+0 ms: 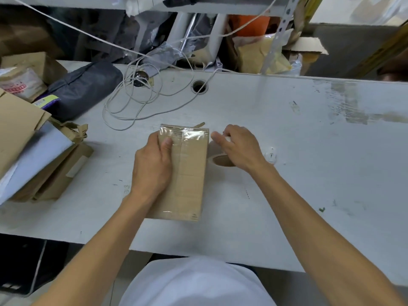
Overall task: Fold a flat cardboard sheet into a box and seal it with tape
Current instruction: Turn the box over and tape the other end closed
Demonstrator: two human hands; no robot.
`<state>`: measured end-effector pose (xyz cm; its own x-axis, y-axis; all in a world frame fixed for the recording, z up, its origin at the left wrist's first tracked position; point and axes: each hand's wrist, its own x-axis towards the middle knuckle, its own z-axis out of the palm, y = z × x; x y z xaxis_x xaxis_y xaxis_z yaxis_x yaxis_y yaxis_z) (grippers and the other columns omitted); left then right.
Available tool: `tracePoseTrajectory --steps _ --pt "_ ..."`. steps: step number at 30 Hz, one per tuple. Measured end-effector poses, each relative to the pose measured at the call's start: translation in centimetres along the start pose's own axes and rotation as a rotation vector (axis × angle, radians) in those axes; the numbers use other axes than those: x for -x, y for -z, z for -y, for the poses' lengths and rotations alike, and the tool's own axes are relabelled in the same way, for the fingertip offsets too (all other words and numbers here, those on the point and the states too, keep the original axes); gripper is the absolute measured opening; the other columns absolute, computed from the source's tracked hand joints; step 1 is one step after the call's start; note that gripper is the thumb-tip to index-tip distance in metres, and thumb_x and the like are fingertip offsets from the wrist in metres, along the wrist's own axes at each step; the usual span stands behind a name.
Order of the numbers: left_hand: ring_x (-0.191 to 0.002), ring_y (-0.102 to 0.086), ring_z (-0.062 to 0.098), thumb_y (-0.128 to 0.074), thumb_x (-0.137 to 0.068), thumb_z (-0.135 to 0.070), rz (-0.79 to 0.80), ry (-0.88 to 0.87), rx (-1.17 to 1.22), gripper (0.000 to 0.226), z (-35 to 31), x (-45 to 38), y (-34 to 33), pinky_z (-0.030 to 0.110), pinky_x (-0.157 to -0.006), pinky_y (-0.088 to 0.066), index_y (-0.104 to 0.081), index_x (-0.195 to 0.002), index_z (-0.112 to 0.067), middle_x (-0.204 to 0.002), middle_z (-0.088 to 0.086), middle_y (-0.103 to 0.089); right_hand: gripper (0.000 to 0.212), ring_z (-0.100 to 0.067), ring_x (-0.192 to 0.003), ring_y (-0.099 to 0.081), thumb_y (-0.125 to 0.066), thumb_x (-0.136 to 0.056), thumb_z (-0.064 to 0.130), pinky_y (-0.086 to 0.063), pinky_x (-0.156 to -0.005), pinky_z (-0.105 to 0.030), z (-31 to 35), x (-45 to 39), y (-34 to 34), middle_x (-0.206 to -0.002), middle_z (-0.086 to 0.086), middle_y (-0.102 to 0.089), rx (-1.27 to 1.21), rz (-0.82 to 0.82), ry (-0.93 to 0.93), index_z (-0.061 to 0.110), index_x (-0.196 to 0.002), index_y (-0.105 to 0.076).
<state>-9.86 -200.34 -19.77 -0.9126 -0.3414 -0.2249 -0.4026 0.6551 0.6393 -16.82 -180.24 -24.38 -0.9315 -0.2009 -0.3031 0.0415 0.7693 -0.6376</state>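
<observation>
while the left hand lies on the flat brown cardboard box in the middle of the scuffed white table, its fingers curl over the box's left edge and its thumb presses the top face. clear shiny tape crosses the box's far end. just right of the box, touching it, the right hand grips a roll of clear packing tape with a brown cardboard core. a tangled white cable lies behind.
</observation>
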Motion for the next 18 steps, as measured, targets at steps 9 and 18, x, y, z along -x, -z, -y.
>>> tracePoseTrajectory --steps 9,18 --pt "-0.087 -0.050 0.023 -0.033 -0.107 -0.038 -0.029 -0.017 -0.080 0.034 0.2 0.0 -0.6 0.034 -0.074 -0.033 -0.055 -0.105 -0.013 -0.095 0.003 -0.058 0.023 -0.025 -0.104 -0.059 -0.052 -0.098 0.023 -0.041 -0.081 -0.026 -11.3 0.2 1.8 -0.117 -0.009 -0.058 -0.126 -0.267 -0.317 0.009 -0.114 -0.062" --pt "-0.085 -0.047 0.024 -0.034 -0.107 -0.035 -0.053 -0.011 -0.113 0.031 0.1 0.0 -0.7 0.033 -0.072 -0.030 -0.051 -0.094 -0.013 -0.092 0.005 -0.057 0.026 -0.016 -0.067 -0.059 -0.073 -0.086 0.030 -0.042 -0.050 -0.021 -12.9 0.7 3.5 -0.090 -0.005 -0.064 -0.113 -0.102 -0.363 0.008 -0.096 -0.063"
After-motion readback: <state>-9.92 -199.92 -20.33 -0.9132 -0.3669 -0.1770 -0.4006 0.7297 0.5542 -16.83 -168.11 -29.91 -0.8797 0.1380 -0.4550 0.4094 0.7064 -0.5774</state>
